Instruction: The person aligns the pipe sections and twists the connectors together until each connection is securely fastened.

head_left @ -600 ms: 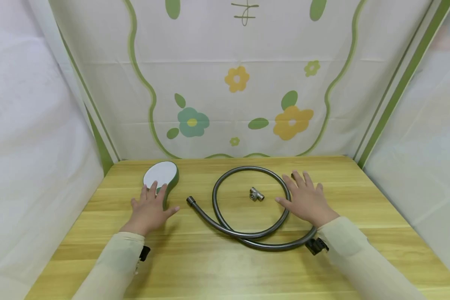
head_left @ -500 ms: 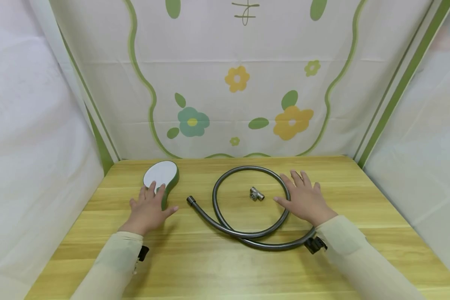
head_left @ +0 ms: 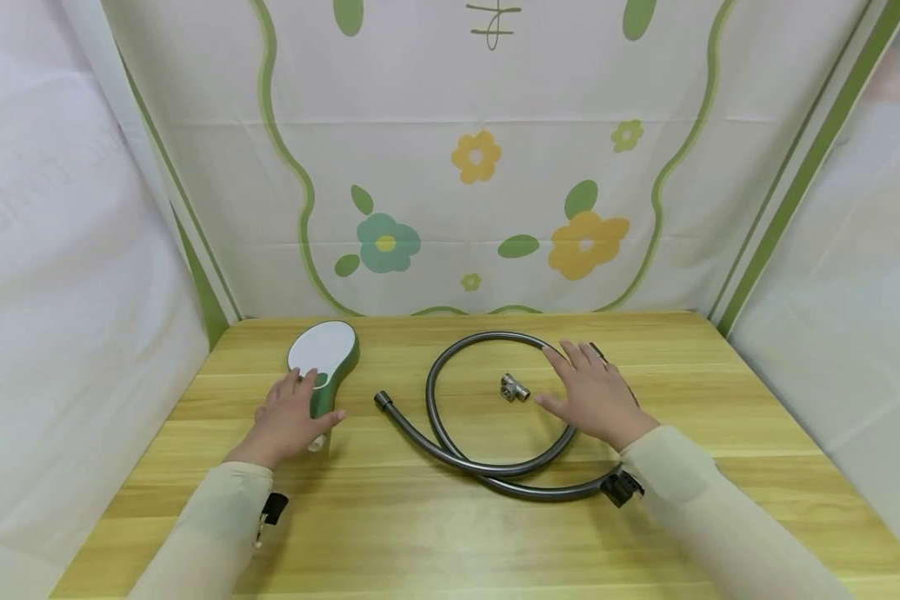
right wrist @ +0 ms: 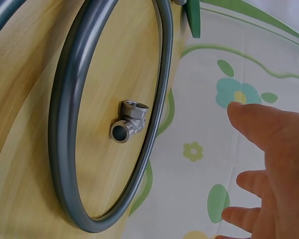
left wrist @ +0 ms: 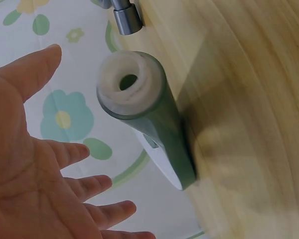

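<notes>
A handheld shower head (head_left: 321, 343) with a white face and green handle lies at the table's back left. Over the left side of its handle is my left hand (head_left: 283, 427), fingers spread. The left wrist view shows a gap between that palm and the handle's white threaded end (left wrist: 127, 84). A dark grey shower hose (head_left: 495, 469) lies looped mid-table, one end fitting (head_left: 382, 401) pointing left. My right hand (head_left: 600, 400) hovers over the loop's right side with fingers extended, hiding part of it. Inside the loop sits a small metal tee fitting (head_left: 513, 387).
The wooden table (head_left: 450, 550) ends at a flower-printed cloth backdrop (head_left: 427, 167). White cloth walls stand at left (head_left: 82, 292) and right (head_left: 832, 333). The hose's other end (head_left: 597, 352) shows just behind the right fingers.
My left hand has shifted a little left, uncovering more of the shower head's handle. My right hand has also moved left, over the hose loop. The objects on the table lie as before.
</notes>
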A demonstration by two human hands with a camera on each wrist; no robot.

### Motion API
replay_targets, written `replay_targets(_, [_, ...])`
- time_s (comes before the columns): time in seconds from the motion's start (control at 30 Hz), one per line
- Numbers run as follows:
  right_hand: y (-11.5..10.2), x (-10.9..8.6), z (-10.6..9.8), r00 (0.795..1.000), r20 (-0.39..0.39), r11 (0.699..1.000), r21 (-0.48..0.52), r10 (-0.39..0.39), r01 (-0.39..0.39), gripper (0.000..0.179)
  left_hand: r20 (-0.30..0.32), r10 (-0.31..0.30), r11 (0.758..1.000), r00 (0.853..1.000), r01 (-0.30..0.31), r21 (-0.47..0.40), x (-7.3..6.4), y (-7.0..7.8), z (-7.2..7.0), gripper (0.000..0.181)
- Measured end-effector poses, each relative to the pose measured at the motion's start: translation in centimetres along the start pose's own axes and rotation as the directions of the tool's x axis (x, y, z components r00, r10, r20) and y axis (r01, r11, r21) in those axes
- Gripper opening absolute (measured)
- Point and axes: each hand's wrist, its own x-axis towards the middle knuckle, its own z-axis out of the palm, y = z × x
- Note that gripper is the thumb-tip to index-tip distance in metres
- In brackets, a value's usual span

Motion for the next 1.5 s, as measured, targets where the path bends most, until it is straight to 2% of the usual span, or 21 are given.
replay_targets(0.3, [-1.2,0.8,-0.1,0.999,-0.003,0.999,0.03,-0.032,0.032,0.078,-0.004,0.007,0.998,1.0,-0.007,-0.058,0.3,-0.6,0.0,0.089])
replay_targets(0.6, [-2.5,1.2,-0.2,0.999,0.008,0.996,0.078,-0.049,0.049,0.079,0.052,-0.033,0.983,0.998,0.042,-0.179,0.4,-0.8,-0.2,0.098])
replay_targets(0.87, [-3.4,2.2,-0.2,0.997,0.028,0.993,0.096,-0.066,0.063,0.079,0.088,-0.068,0.975,0.994,0.085,-0.205,0.5,-1.3,-0.3,0.097])
replay_targets(1.1, [-4.3,3.1,-0.4,0.994,0.034,0.991,0.091,-0.101,0.098,0.079,0.112,-0.089,0.957,0.99,0.116,-0.267,0.9,-1.7,-0.1,0.089])
replay_targets(1.37, [-5.3,4.0,-0.3,0.992,0.076,0.988,0.122,-0.1,0.091,0.079,0.145,-0.13,0.925,0.981,0.173,-0.338,1.2,-1.7,0.4,0.085])
replay_targets(1.5, [-5.9,4.2,-0.3,0.992,0.072,0.986,0.138,-0.105,0.095,0.078,0.152,-0.136,0.919,0.979,0.182,-0.35,1.2,-1.6,0.4,0.084])
